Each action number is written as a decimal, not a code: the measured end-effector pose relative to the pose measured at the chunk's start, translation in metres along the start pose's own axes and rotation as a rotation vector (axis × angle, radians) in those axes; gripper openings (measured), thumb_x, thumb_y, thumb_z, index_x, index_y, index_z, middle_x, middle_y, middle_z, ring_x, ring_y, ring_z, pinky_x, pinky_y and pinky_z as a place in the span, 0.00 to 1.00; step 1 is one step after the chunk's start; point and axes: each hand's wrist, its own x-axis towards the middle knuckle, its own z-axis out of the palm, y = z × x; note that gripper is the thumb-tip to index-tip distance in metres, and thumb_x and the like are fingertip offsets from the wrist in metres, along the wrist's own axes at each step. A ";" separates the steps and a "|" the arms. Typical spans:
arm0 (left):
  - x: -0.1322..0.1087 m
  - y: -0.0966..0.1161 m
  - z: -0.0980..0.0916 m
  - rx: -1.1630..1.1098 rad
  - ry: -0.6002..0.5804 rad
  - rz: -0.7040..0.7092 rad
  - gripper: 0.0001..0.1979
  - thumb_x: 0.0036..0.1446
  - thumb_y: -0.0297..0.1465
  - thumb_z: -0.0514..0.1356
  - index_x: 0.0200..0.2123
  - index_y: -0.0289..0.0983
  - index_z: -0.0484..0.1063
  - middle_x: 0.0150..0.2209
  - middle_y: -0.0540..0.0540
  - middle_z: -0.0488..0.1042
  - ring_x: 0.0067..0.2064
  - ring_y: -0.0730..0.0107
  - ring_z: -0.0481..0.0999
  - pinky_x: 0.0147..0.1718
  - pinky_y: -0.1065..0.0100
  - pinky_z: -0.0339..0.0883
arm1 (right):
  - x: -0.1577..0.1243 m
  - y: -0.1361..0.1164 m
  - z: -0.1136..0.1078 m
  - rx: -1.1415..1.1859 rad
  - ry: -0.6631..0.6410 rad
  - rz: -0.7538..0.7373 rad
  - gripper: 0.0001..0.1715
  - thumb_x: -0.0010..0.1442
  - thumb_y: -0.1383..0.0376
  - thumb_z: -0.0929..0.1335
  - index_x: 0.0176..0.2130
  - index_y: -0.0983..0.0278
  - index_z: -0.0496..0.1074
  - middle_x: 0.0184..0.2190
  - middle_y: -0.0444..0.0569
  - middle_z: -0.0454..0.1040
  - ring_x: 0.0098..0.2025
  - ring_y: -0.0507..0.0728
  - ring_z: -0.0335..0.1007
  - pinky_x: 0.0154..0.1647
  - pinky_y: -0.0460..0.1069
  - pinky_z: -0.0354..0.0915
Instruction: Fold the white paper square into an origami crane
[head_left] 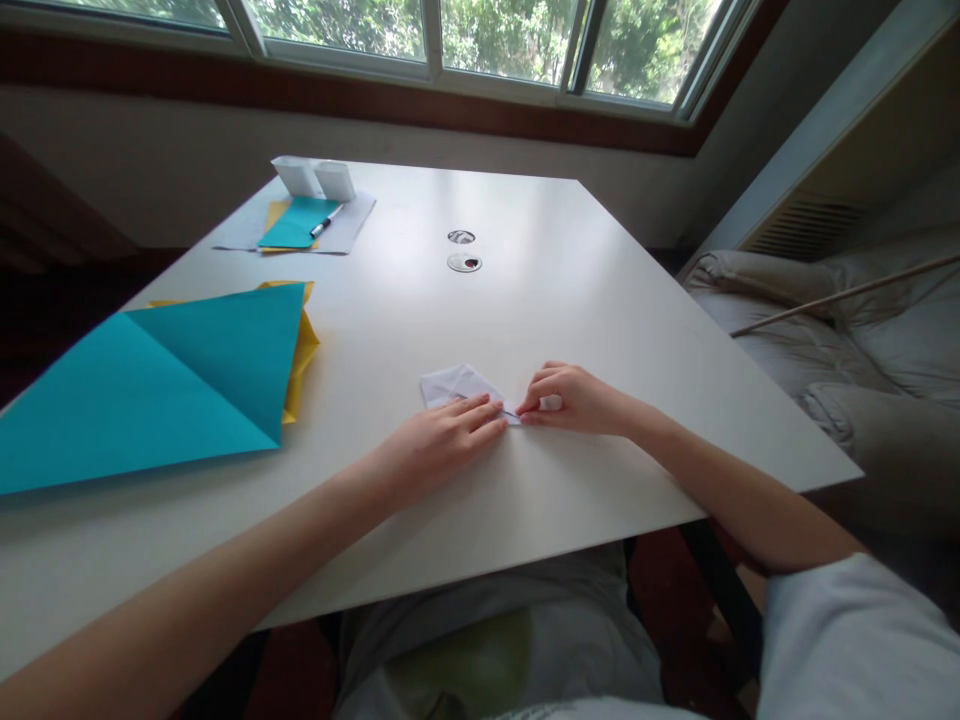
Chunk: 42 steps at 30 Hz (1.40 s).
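Pale shirt (pixel 495 655) cloth lies nearest, below the front edge of the desk (pixel 600 300). Left hand (pixel 454 438) lies flat with fingers stretched out, pressing on a small folded white paper (pixel 456 382), which rests on the desk near that front edge. Right hand (pixel 570 398) has its fingertips pinched on the paper's narrow right end. To the left of the paper is a big creased blue sheet (pixel 210 390), with yellow paper (pixel 301 378) showing from under it. Beyond the paper, two round discs (pixel 459 265) sit in the desktop. Farther beyond and left of it, a pen (pixel 327 219) lies across a small blue square (pixel 294 224), by two upright white pieces (pixel 335 182). Well right of the paper, off the desk, a stick (pixel 832 299) crosses a padded seat (pixel 885 430).
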 end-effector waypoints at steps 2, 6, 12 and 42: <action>0.000 0.001 0.001 0.020 -0.006 0.002 0.16 0.60 0.23 0.47 0.49 0.34 0.65 0.55 0.39 0.66 0.57 0.60 0.63 0.51 0.62 0.63 | -0.001 0.000 0.000 -0.010 0.003 -0.006 0.07 0.55 0.63 0.68 0.31 0.63 0.75 0.28 0.48 0.74 0.34 0.53 0.66 0.37 0.47 0.62; 0.002 0.003 0.001 0.056 -0.031 -0.002 0.15 0.59 0.23 0.47 0.48 0.32 0.66 0.54 0.37 0.65 0.56 0.58 0.63 0.50 0.61 0.64 | -0.001 -0.003 0.000 -0.037 0.012 -0.015 0.06 0.55 0.64 0.67 0.31 0.63 0.75 0.28 0.47 0.75 0.34 0.53 0.67 0.37 0.47 0.62; 0.001 0.005 0.003 0.040 -0.006 -0.002 0.20 0.61 0.23 0.45 0.56 0.35 0.59 0.54 0.35 0.64 0.57 0.56 0.62 0.52 0.57 0.60 | -0.001 -0.007 -0.001 -0.066 0.020 -0.037 0.07 0.55 0.65 0.67 0.31 0.64 0.75 0.28 0.48 0.75 0.33 0.53 0.67 0.36 0.47 0.63; -0.013 0.013 -0.010 0.129 -0.140 -0.264 0.20 0.61 0.26 0.45 0.56 0.29 0.61 0.55 0.34 0.64 0.56 0.51 0.63 0.48 0.55 0.62 | -0.006 -0.019 0.004 -0.395 -0.027 -0.253 0.14 0.61 0.59 0.61 0.32 0.63 0.71 0.47 0.50 0.71 0.49 0.58 0.64 0.47 0.53 0.57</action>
